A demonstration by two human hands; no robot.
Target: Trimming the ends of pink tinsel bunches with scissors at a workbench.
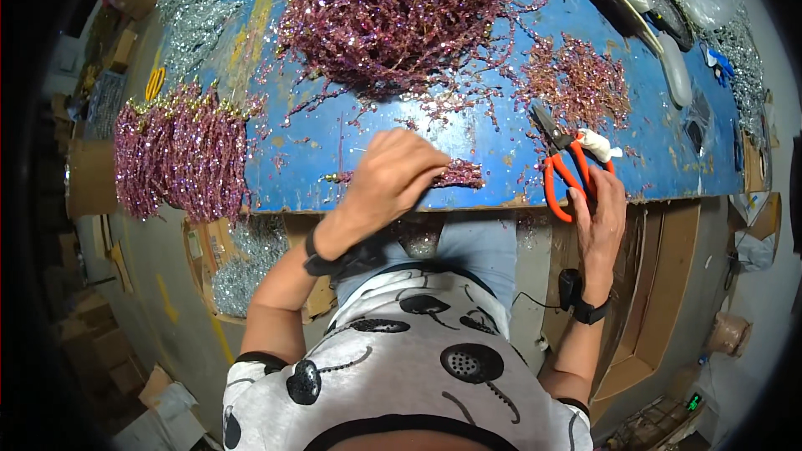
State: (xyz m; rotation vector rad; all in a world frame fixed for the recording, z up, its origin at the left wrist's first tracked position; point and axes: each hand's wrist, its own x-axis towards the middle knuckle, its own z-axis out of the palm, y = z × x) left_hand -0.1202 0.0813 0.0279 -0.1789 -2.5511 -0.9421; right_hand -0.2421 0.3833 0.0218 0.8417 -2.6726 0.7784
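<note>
My left hand [391, 171] is closed, knuckles up, over a short bundle of pink glittery strands [461, 174] lying near the table's front edge. The bundle shows on both sides of the hand; the fingertips are partly hidden. At the right, my right hand [601, 217] has its thumb and fingers around the handles of red-handled cutters [561, 159]. Their dark jaws rest on the table, pointing away and left. A small white wrapped piece [599, 145] lies against the handles. Beyond them is a loose heap of short pink-copper pieces [576, 83].
A large pink glitter pile [393, 21] covers the back middle of the blue table [309, 175]. Tied pink bundles [180, 154] hang over the left edge, near yellow-handled scissors [155, 82]. Silver tinsel [196, 8] lies back left. A cardboard box [660, 284] stands below right.
</note>
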